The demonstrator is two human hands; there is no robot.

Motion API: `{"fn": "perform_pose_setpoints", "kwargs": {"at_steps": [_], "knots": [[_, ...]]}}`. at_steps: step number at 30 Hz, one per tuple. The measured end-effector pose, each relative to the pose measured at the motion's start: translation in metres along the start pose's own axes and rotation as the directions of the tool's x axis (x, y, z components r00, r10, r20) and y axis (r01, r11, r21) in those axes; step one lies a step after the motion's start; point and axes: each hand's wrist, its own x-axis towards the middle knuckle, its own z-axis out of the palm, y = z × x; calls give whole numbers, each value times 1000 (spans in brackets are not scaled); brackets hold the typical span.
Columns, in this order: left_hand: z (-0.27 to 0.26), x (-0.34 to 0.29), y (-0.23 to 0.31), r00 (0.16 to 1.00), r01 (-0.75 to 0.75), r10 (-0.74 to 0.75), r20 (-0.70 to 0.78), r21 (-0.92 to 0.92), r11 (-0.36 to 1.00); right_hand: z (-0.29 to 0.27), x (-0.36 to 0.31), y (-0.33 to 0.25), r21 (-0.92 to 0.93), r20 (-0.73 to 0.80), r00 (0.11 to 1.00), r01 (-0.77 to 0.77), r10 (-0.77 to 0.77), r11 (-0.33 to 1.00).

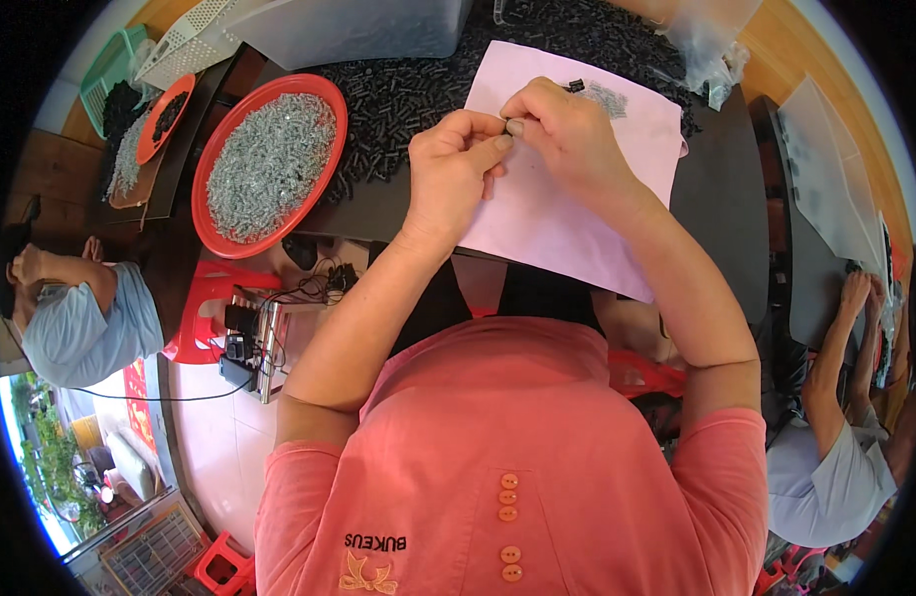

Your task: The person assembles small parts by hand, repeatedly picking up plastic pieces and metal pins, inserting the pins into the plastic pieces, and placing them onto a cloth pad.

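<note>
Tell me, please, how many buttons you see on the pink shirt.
5 buttons on the shirt: three grouped higher in the picture, two grouped lower; more may lie beyond the bottom edge.

Heaped black parts [398, 114] and people [830, 482] at tables [721, 189] suggest a small workshop.

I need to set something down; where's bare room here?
Bare: dark tabletop right of the pink sheet, and the sheet's near part, between left hand and right forearm. Crowded: far side, under black pieces; left, filled by the red tray; sheet's far part, with clear pieces.
</note>
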Motion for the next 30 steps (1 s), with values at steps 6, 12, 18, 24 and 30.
{"fn": "perform_pose_setpoints", "kwargs": {"at_steps": [6,12,18,24,30], "knots": [[-3,3,-3,999,-18,17,-42,-14,1000,15,-8,-3,-154,-111,992,39,-56,987],[-7,4,0,997,39,-48,-67,-120,992,19,-10,-2,4,-126,991,44,-44,999],[-10,4,-2,998,39,-49,-36,-250,967,16,-11,-7,17,-50,998,30,-29,999],[-10,6,-6,999,8,-20,-40,-279,960,18,-10,-12,-148,-112,989,83,-100,986],[-8,7,-6,1000,7,-4,12,-300,954,21,-8,-6,-259,-178,967,134,-184,956]]}}
